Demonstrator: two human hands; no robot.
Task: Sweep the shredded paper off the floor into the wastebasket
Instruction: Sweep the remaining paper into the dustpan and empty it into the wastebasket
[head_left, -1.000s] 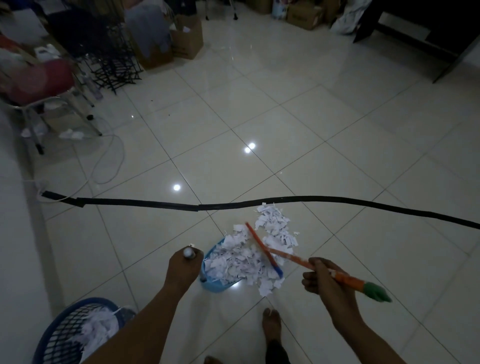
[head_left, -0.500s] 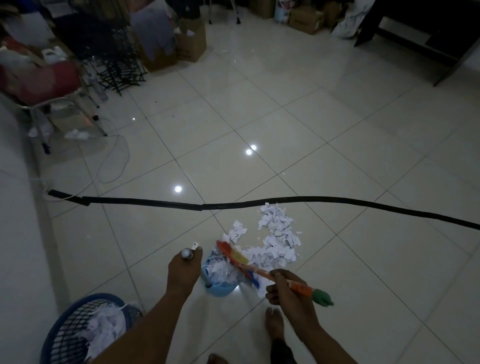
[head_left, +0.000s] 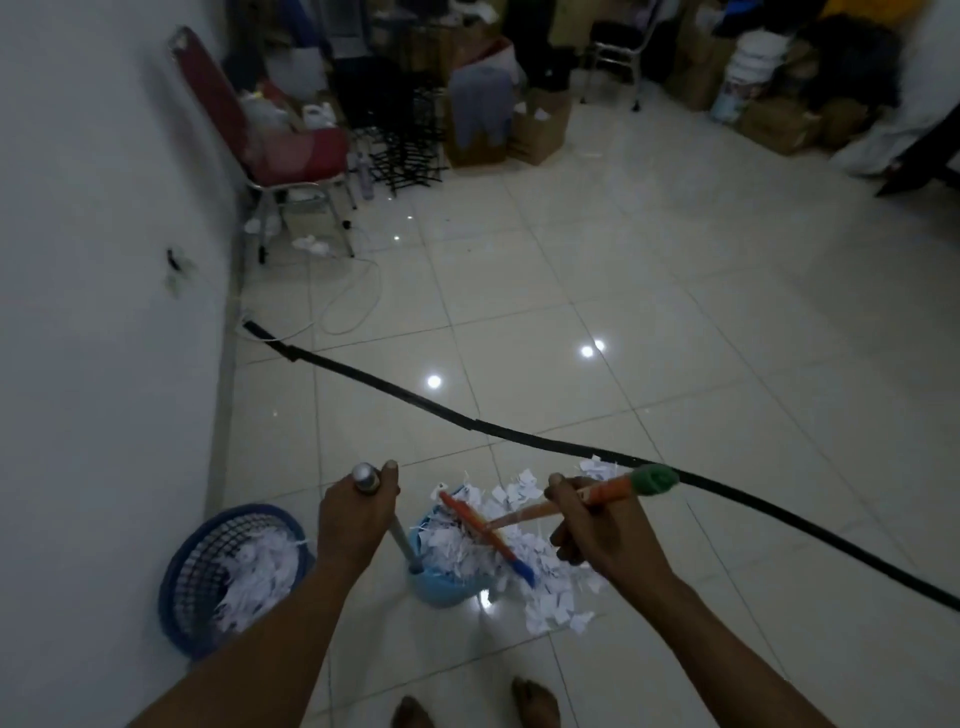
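Observation:
White shredded paper (head_left: 550, 597) lies in a heap on the tiled floor near my feet, part of it piled in a light blue dustpan (head_left: 441, 587). My left hand (head_left: 356, 512) is shut on the top of the dustpan's upright metal handle. My right hand (head_left: 592, 525) grips an orange broom (head_left: 587, 501) with a green end cap; its orange and blue head lies across the paper at the pan's mouth. A dark blue mesh wastebasket (head_left: 182, 603), partly filled with shredded paper, stands at the lower left by the wall.
A black strip (head_left: 519, 434) runs across the floor just beyond the paper. A red chair (head_left: 291, 150), a white cable (head_left: 358, 306), black racks and cardboard boxes (head_left: 540, 124) crowd the far side. A white wall (head_left: 104, 312) borders the left. My bare feet (head_left: 535, 706) are at the bottom.
The view has swung left and up, bringing the wall and far clutter into sight. The broom head has swept paper toward the dustpan, and my right hand moved up along the handle.

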